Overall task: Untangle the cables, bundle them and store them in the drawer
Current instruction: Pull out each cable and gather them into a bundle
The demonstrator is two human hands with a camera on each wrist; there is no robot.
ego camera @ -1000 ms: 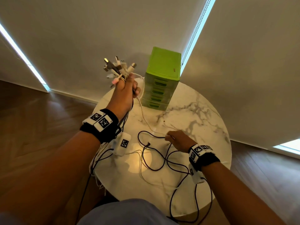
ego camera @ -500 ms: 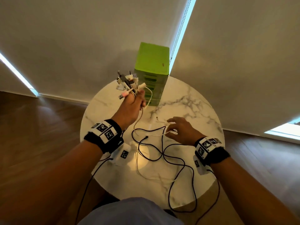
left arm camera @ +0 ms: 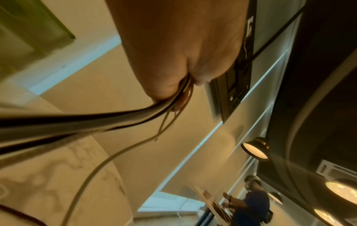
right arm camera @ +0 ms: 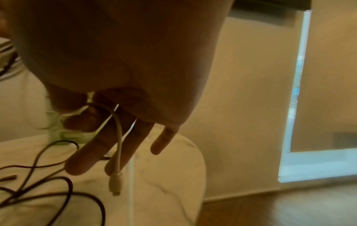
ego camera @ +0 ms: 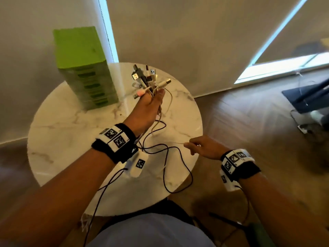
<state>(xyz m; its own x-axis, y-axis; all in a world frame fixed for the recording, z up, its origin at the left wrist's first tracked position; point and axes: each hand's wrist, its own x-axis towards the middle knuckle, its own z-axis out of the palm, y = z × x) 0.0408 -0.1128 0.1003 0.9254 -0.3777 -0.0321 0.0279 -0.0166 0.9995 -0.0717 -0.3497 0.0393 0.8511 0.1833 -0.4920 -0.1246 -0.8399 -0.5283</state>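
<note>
Left hand (ego camera: 148,107) grips the cable bundle (ego camera: 148,81), plugs upward, above the tabletop (ego camera: 71,125). Right hand (ego camera: 204,147), nearer the tabletop's edge, pinches one white cable (right arm camera: 118,137); black cables (ego camera: 169,157) trail between the hands.

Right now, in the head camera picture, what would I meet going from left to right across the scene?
Green drawer unit → bunch of cable plugs held up by the left hand → right hand pinching a thin white cable → bright window strip at the floor.
</note>
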